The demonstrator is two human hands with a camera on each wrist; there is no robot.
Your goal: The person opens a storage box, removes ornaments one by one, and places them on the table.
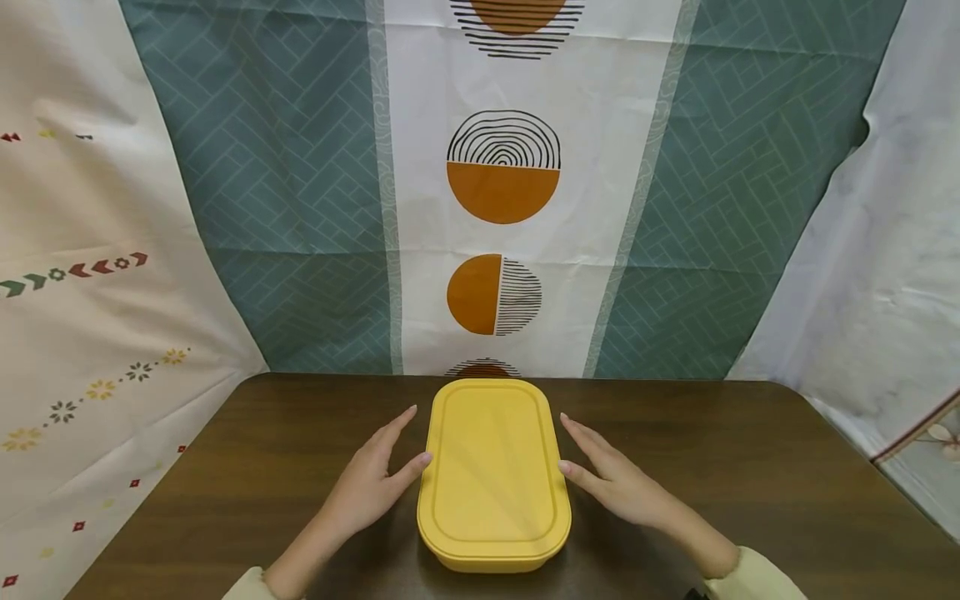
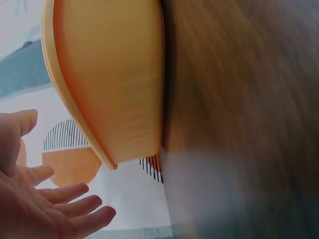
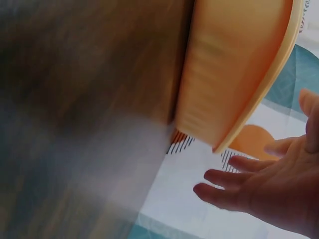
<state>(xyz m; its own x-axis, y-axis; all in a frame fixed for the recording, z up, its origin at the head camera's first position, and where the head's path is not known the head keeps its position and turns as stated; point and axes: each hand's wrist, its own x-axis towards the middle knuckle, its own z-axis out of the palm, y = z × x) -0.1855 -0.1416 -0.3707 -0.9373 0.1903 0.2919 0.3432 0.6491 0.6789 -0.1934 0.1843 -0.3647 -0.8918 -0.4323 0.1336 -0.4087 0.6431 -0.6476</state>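
Soft, even light falls over the hanging cloth (image 1: 510, 240) in the head view, while the worktop (image 1: 225, 500) reads much darker. Diffuse shadow gathers beside the base of the yellow container (image 1: 493, 467), whose lid carries faint, slightly darker streaks. The head picture is fairly crisp. Both wrist views look dimmer and hazier, the worktop's grain smeared by blur and veiled by pale, bluish glare.

Holds the left hand (image 1: 369, 485) and the right hand (image 1: 619, 488) apart, palms turned inward toward each other. Extends fingers loosely, nearly straight, spreads thumbs away from them, and slants both forearms (image 1: 306, 550) forward and inward.
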